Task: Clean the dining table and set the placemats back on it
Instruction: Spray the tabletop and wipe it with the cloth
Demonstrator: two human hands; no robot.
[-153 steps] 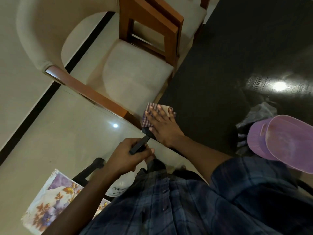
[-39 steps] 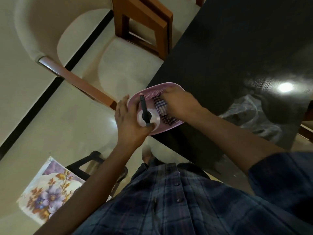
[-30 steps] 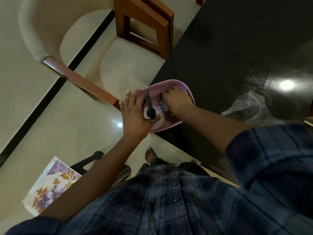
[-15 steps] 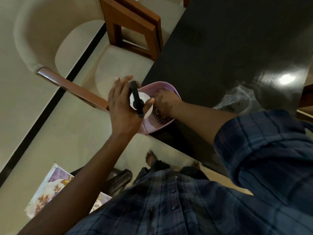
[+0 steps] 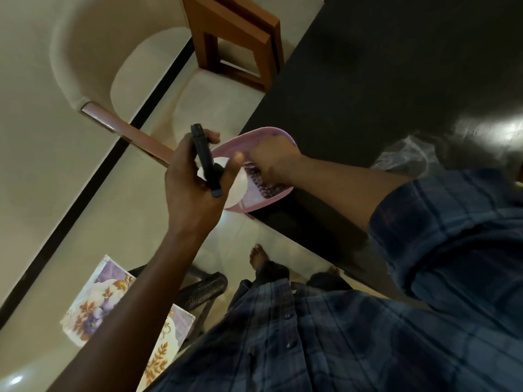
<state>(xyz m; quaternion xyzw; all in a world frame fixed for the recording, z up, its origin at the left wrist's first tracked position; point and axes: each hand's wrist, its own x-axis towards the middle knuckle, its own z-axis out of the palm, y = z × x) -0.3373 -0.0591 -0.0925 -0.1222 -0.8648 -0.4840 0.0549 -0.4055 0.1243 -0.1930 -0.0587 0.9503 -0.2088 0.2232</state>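
The dark table [image 5: 382, 66] fills the view from 12 to 3 o'clock, and its near corner reaches the middle. A cream armchair [image 5: 82, 60] stands on the floor at 10 o'clock. A wooden chair [image 5: 226, 29] sits at 12, pushed in against the table's edge. A floral placemat [image 5: 90, 306] is off the table at 7 o'clock, lying over a black stool [image 5: 205, 288] and partly hidden by the left forearm. A crumpled clear bag [image 5: 407, 161] lies on the table at 3 o'clock.

At the centre, a pink basket [image 5: 246, 138] rests on the table corner and overhangs the edge. The left hand [image 5: 189, 190] is curled tight round the neck of a spray bottle [image 5: 205, 162], just at the basket's 9 o'clock side, with the black nozzle pointing to 12. The right hand [image 5: 276, 157] is down in the basket on a checked cloth [image 5: 261, 183]. Its fingers are blurred, so I cannot tell whether it grips the cloth.
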